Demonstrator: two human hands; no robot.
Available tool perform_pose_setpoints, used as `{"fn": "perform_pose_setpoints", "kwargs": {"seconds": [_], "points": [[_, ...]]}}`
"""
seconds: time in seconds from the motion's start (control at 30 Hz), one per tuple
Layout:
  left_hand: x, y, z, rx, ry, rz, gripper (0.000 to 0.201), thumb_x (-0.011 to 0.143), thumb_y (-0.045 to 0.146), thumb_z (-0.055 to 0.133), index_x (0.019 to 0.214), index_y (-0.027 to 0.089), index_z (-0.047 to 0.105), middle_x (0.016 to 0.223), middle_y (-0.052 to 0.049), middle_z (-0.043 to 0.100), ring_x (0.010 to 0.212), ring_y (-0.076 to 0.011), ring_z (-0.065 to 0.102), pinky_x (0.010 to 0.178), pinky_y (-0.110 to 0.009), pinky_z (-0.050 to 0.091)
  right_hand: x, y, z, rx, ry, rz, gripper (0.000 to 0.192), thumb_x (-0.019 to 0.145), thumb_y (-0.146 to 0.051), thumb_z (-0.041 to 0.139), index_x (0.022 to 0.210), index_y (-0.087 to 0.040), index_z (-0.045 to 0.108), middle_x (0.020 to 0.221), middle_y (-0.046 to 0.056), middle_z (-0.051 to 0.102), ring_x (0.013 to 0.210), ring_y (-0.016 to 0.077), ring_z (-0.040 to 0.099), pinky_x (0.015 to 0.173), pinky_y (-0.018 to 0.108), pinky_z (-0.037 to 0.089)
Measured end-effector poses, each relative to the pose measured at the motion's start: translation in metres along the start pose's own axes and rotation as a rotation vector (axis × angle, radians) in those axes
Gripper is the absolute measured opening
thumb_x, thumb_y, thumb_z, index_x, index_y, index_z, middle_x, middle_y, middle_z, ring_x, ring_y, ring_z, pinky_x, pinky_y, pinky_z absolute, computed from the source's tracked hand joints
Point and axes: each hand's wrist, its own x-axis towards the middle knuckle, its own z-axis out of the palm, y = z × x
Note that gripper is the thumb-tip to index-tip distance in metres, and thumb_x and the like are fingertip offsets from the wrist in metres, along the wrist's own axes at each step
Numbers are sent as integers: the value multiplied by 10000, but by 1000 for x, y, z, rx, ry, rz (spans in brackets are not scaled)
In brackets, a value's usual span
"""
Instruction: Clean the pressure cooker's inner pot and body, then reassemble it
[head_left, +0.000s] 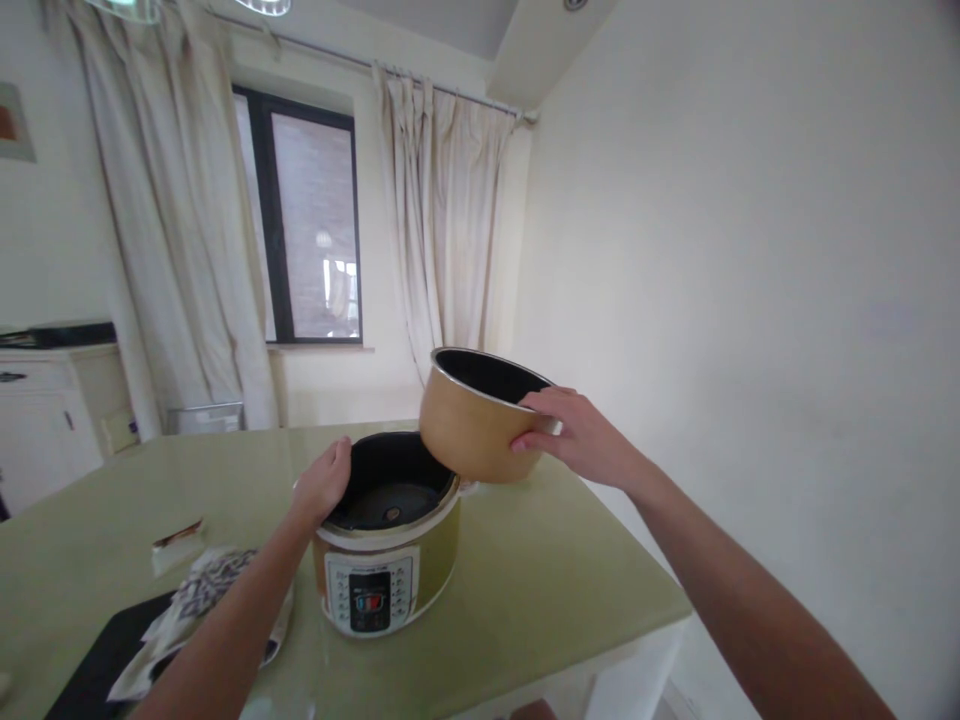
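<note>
- Right hand [581,438] grips the rim of the tan metal inner pot [480,415], held tilted above the cooker.
- Left hand [324,482] fingers curl over the olive-and-white electric cooker [390,560] rim, steadying it.
- Judged mid-transfer; needs level, centred handling.

No words, brands or numbers can be read anywhere. The one place bearing print is the control panel [370,592] on the front of the cooker [386,545]: a line of small lettering runs along its top edge, and tiny labels stand beside the buttons on either side of a dark display showing red and blue marks, but all of it is too small and blurred to make out.
</note>
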Motion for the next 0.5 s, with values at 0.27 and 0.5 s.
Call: {"fn": "perform_pose_setpoints", "kwargs": {"seconds": [0.27,0.5], "points": [[-6,-3,-1,-358,153,-79,802,1041,633,174,1278,85,709,1313,-237,731,1389,-375,590,1251,-539,347,66,-12,86,177,-126,-225,190,830,-245,874,942,-182,734,878,-4,711,877,195,630,788,278,389],[-8,0,1,-884,223,-200,765,1069,581,80,1317,140,653,1053,-160,795,1133,-262,741,1061,-443,560,80,-13,127,97,-205,-327,239,846,-298,876,999,-185,731,947,31,744,949,232,655,849,309,415]]}}
